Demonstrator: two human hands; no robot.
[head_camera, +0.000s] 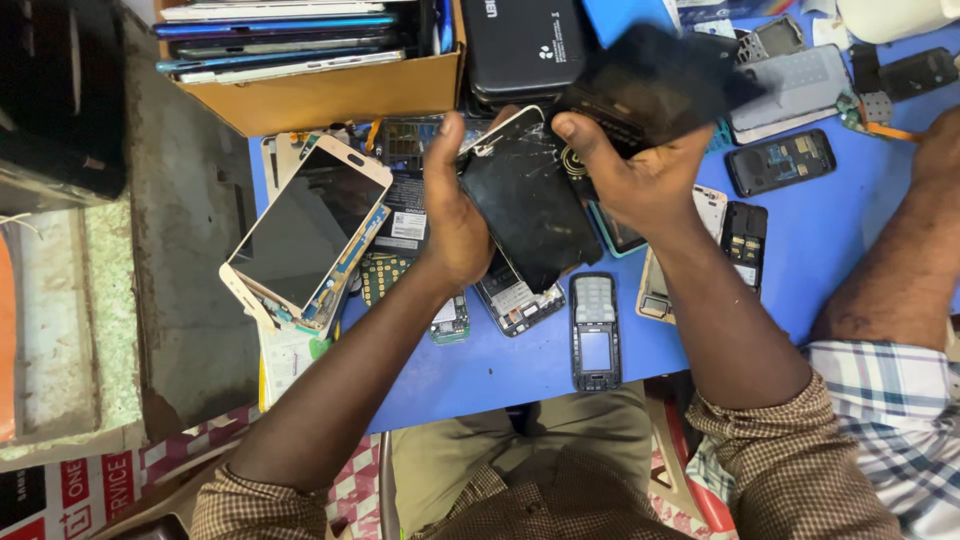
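Observation:
My left hand (452, 205) grips a smartphone with a cracked black screen (525, 200), held tilted above a blue table (840, 230). My right hand (630, 175) holds a black back cover (650, 80) lifted just above and to the right of that phone, thumb on its lower edge. The two parts are close together, and whether they touch is hidden by my fingers. Under my hands lie several opened phones and circuit boards.
A white-framed screen panel (305, 232) lies at the table's left edge. A black keypad phone (595, 335) lies near the front edge. A cardboard box (320, 95) holds stacked phones. Another person's arm (905, 250) in a checked sleeve rests at the right.

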